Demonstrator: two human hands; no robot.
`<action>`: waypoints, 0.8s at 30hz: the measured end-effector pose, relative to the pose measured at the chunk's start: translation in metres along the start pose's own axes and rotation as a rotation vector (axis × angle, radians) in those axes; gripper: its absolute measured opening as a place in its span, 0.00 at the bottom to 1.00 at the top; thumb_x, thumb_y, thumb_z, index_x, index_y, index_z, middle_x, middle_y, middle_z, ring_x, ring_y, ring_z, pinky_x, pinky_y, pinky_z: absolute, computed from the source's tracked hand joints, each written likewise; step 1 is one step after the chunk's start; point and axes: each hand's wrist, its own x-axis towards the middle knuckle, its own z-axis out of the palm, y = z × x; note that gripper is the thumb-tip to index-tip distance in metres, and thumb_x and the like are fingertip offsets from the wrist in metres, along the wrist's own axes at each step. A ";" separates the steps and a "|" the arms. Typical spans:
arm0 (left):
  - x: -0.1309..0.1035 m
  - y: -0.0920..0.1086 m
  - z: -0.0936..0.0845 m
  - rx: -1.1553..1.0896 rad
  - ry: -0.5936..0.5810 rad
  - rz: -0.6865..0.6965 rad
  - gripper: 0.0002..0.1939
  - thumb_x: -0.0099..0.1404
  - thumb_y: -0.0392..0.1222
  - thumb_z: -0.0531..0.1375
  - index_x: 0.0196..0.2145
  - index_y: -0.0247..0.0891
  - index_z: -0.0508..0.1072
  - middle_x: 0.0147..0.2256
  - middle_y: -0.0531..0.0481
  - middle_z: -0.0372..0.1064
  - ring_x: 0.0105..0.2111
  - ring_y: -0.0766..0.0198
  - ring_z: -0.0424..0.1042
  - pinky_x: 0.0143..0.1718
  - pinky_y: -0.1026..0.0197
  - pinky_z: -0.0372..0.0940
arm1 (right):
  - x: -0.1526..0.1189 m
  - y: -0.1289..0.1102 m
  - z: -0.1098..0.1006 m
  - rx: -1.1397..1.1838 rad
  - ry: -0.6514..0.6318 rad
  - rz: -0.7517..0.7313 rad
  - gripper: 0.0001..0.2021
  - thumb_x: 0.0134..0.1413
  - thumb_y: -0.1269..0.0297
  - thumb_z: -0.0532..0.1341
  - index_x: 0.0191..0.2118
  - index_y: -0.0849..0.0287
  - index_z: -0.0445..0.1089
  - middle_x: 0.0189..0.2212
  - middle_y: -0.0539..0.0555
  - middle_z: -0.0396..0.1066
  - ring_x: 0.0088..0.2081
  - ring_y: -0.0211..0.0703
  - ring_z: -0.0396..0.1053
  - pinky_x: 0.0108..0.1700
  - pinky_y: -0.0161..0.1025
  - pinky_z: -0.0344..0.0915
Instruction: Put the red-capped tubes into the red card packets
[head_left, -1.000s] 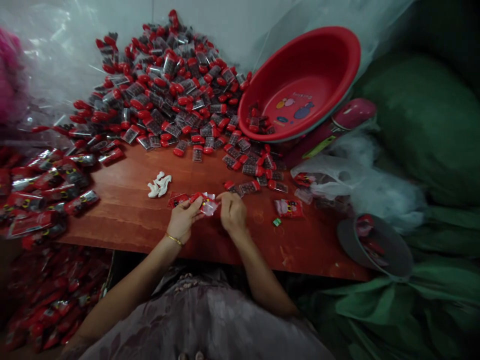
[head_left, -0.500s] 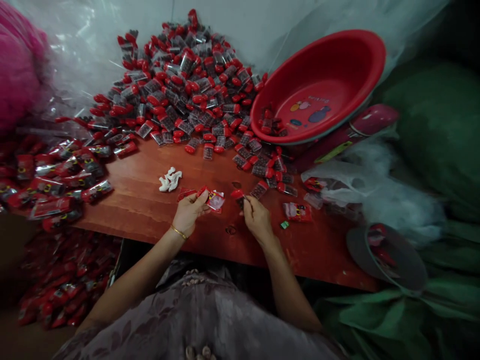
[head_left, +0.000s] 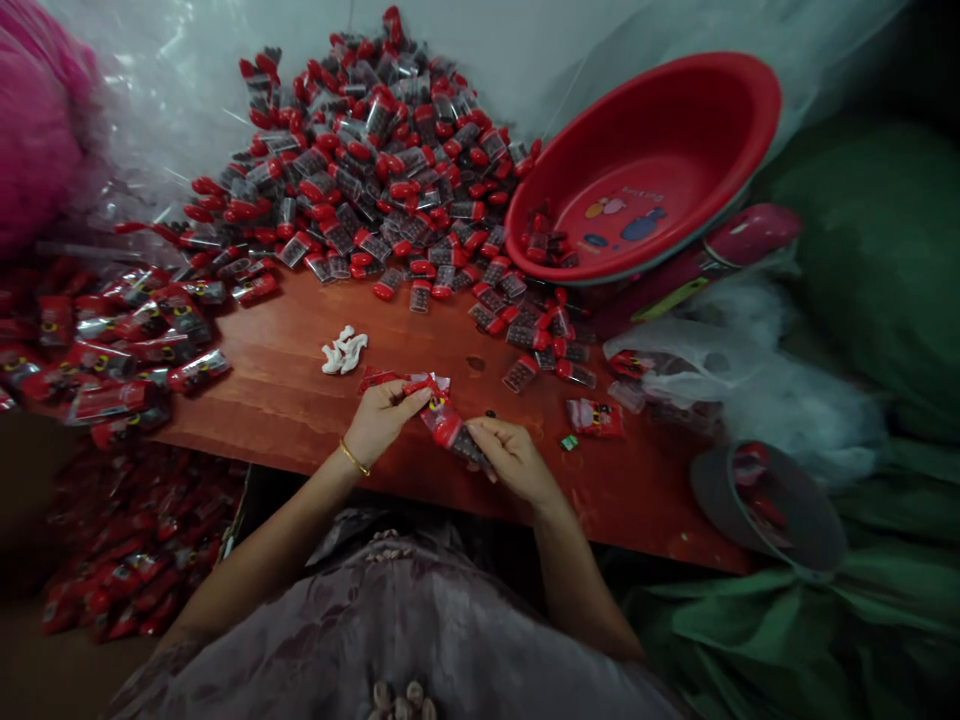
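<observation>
My left hand [head_left: 381, 420] is closed on the edge of a small red printed wrapper [head_left: 435, 402]. My right hand [head_left: 514, 455] pinches a clear bottle [head_left: 471, 446] with a red cap and dark contents. The capped end points toward the wrapper and meets its open side; how far it reaches inside I cannot tell. Flat red wrappers [head_left: 377, 378] lie beside my left fingers. White crumpled pieces [head_left: 345, 351] rest on the red-brown table [head_left: 285, 340] beyond my left hand.
A heap of red-capped bottles [head_left: 375, 170] covers the back. Filled red packets [head_left: 127, 340] lie at the left. To the right are a tilted red basin [head_left: 645, 130], a red packet [head_left: 595, 417], a small green piece [head_left: 569, 442], plastic bags [head_left: 795, 400] and a grey container [head_left: 720, 500].
My right hand has brought the bottle left and down against the wrapper. The wrapper in my left hand is now turned toward the bottle. The view has shifted slightly.
</observation>
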 end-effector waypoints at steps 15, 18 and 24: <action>-0.004 -0.020 0.012 -0.205 0.132 -0.246 0.19 0.32 0.43 0.73 0.24 0.33 0.76 0.24 0.52 0.74 0.24 0.69 0.68 0.31 0.65 0.65 | 0.010 0.010 0.009 -0.223 0.201 -0.244 0.14 0.57 0.58 0.52 0.31 0.60 0.71 0.20 0.49 0.67 0.22 0.36 0.64 0.26 0.33 0.60; -0.005 -0.023 0.015 -0.255 0.180 -0.238 0.19 0.32 0.43 0.74 0.24 0.34 0.76 0.24 0.52 0.74 0.25 0.69 0.69 0.33 0.64 0.66 | 0.012 0.014 0.017 -0.329 0.335 -0.310 0.12 0.57 0.61 0.53 0.33 0.59 0.71 0.26 0.52 0.72 0.28 0.39 0.68 0.33 0.35 0.64; -0.008 -0.024 0.025 -0.291 0.261 -0.235 0.19 0.32 0.43 0.73 0.22 0.33 0.74 0.20 0.55 0.71 0.22 0.71 0.66 0.30 0.66 0.64 | 0.017 0.018 0.041 -0.288 0.500 -0.291 0.13 0.60 0.61 0.50 0.35 0.58 0.69 0.29 0.54 0.73 0.29 0.40 0.69 0.34 0.37 0.66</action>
